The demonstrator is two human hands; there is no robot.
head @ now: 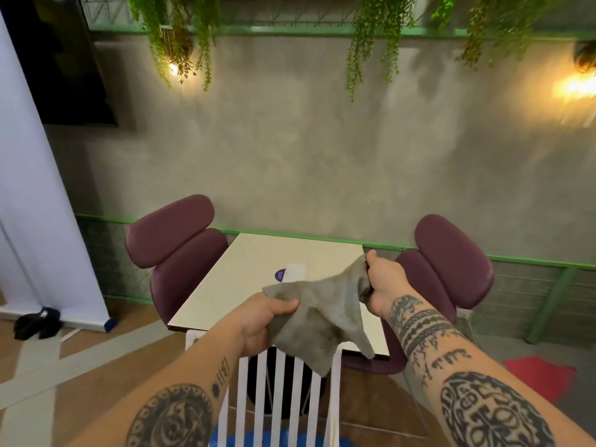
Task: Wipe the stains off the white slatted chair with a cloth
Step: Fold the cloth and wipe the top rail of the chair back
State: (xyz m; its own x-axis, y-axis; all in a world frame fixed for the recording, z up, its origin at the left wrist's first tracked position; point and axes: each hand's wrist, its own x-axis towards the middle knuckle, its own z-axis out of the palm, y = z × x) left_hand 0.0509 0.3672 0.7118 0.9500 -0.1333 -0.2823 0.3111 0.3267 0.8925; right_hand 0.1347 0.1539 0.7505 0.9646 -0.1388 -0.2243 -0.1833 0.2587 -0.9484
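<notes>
Both hands gripped the grey cloth (pixel 322 312) above the white slatted chair (pixel 277 398): left hand (pixel 261 321) pinching one edge, right hand (pixel 382 287) another. Refolding to a cleaner face seemed wise before wiping the slats.

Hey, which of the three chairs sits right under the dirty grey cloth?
The white slatted chair, directly beneath the grey cloth; the purple padded chairs flank the table.

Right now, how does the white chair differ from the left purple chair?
The white slatted chair has thin upright slats with gaps; the purple chair has a solid padded back of two cushions. The white slatted chair stands at the table's near end, the purple chair at its left side. Both face the table.
</notes>
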